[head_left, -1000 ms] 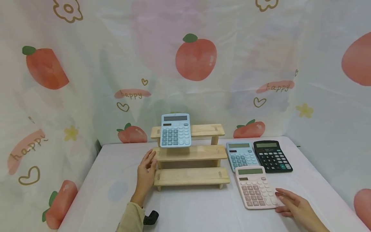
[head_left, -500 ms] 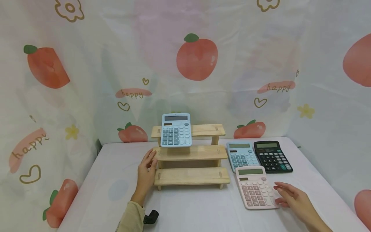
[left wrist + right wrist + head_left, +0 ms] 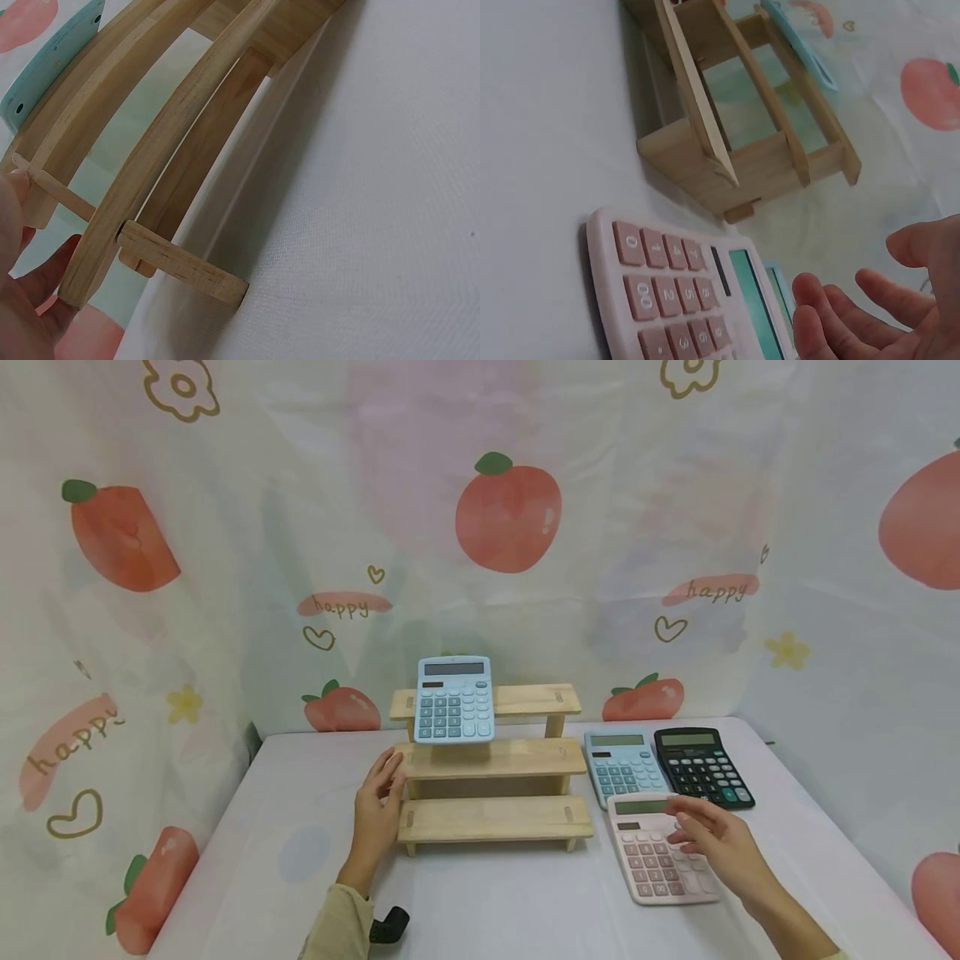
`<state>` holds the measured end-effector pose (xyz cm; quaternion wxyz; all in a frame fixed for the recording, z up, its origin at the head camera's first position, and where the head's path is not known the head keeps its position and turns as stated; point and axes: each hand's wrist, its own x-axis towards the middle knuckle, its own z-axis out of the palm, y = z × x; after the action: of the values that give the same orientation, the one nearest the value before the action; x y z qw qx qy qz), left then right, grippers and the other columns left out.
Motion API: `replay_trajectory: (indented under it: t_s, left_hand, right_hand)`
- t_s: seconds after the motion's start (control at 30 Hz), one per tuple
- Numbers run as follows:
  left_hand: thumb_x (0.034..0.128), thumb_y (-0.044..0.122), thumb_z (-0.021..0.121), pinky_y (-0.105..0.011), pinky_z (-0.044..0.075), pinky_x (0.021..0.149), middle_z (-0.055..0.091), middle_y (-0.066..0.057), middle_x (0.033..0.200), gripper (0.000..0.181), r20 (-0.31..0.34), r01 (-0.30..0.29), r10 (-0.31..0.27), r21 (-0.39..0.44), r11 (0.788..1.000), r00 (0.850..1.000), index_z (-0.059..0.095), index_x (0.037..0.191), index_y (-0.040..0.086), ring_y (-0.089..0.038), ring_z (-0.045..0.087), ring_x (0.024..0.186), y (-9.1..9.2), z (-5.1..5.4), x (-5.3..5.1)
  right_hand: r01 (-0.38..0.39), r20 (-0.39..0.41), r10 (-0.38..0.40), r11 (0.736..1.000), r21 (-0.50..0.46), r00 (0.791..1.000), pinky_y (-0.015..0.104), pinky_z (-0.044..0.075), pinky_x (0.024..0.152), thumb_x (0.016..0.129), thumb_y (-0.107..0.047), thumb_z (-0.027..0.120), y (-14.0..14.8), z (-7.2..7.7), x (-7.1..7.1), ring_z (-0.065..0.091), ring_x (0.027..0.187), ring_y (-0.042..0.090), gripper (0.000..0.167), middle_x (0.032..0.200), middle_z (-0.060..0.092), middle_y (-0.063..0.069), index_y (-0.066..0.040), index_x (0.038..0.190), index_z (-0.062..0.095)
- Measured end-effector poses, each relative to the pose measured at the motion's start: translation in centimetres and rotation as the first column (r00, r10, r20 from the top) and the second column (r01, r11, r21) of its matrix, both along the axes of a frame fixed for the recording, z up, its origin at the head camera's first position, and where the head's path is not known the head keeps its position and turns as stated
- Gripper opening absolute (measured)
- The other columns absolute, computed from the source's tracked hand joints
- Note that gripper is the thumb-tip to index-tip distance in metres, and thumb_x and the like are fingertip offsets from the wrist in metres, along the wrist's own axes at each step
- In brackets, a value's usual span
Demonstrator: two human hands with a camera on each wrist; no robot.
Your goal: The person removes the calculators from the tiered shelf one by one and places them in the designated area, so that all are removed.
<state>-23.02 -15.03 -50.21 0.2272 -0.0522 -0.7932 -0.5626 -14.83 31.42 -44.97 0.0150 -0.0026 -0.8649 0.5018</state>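
Observation:
A three-tier wooden display stand (image 3: pixel 495 818) stands on the table. My left hand (image 3: pixel 377 822) grips its left side at the end of the middle board; in the left wrist view the fingers (image 3: pixel 49 277) reach around the wood. On the top tier, a light blue calculator (image 3: pixel 453 702) leans upright toward the left end. My right hand (image 3: pixel 723 847) hovers over the right side of a pink calculator (image 3: pixel 652 864), fingers loosely bent and holding nothing. That calculator lies flat right of the stand, its upper right keys partly hidden by the hand.
Behind the pink calculator lie a second light blue calculator (image 3: pixel 618 760) and a black calculator (image 3: pixel 705 768), side by side. A small black curved object (image 3: pixel 390 927) lies near my left sleeve (image 3: pixel 341 922). Fruit-printed cloth (image 3: pixel 510 610) hangs around the white table (image 3: pixel 495 902).
My right hand has moved up and left, from beside the pink calculator's lower right edge to over its upper right part. My left hand and the stand stay put.

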Motion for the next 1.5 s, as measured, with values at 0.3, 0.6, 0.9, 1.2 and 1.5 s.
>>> replay_trajectory:
  t_s: [0.3, 0.6, 0.9, 1.2, 1.5]
  left_hand:
    - [0.1022, 0.014, 0.06, -0.014, 0.05, 0.084, 0.049, -0.012, 0.155, 0.039, 0.013, -0.017, 0.017, 0.002, 1.0, 1.0, 0.06, 0.14, 0.006, -0.004, 0.061, 0.097, 0.2, -0.1, 0.0]
    - [0.1031, 0.017, 0.059, -0.013, 0.05, 0.085, 0.049, -0.011, 0.155, 0.039, -0.008, 0.017, -0.016, 0.016, 1.0, 1.0, 0.06, 0.14, 0.007, -0.019, 0.064, 0.113, 0.3, -0.1, -0.1]
    - [0.103, 0.017, 0.059, -0.014, 0.05, 0.085, 0.049, -0.012, 0.155, 0.039, -0.002, 0.008, -0.008, 0.006, 1.0, 1.0, 0.06, 0.14, 0.005, -0.01, 0.064, 0.105, 0.3, 0.0, 0.0]
    - [0.1037, 0.019, 0.058, -0.014, 0.05, 0.086, 0.048, -0.011, 0.156, 0.04, 0.011, 0.005, -0.005, -0.004, 1.0, 1.0, 0.059, 0.142, 0.007, -0.011, 0.063, 0.104, 0.1, 0.2, 0.1]
    - [0.1032, 0.015, 0.058, -0.012, 0.049, 0.084, 0.049, -0.013, 0.155, 0.039, -0.002, 0.005, -0.005, -0.008, 1.0, 1.0, 0.06, 0.141, 0.005, -0.019, 0.063, 0.113, 0.1, 0.3, 0.2]
  right_hand:
    - [-0.138, -0.103, 0.128, 0.985, -0.101, 0.986, 0.027, 0.059, 0.074, 0.108, -0.018, 0.049, -3.9, 0.8, -1.9, 0.071, 0.086, 0.008, 0.042, 0.108, 0.066, -0.03, 0.009, 0.141, 0.049]
    - [-0.175, -0.107, 0.16, 0.974, -0.143, 0.981, 0.028, 0.06, 0.075, 0.107, -0.018, 0.05, -7.4, 1.4, -3.3, 0.071, 0.086, 0.007, 0.04, 0.129, 0.064, 0.027, 0.007, 0.139, 0.052]
    - [-0.26, -0.144, 0.234, 0.943, -0.207, 0.962, 0.027, 0.059, 0.074, 0.106, -0.013, 0.051, -10.2, 1.5, -4.4, 0.071, 0.084, 0.01, 0.039, 0.127, 0.06, 0.036, 0.012, 0.136, 0.052]
    - [-0.309, -0.158, 0.278, 0.924, -0.226, 0.947, 0.024, 0.059, 0.074, 0.105, -0.012, 0.053, -13.2, 2.2, -5.4, 0.071, 0.083, 0.008, 0.038, 0.127, 0.06, 0.037, 0.01, 0.135, 0.054]
    - [-0.334, -0.12, 0.313, 0.907, -0.256, 0.942, 0.024, 0.058, 0.079, 0.106, -0.016, 0.052, -15.5, 3.1, -6.6, 0.071, 0.086, 0.011, 0.04, 0.131, 0.06, 0.032, 0.008, 0.138, 0.053]
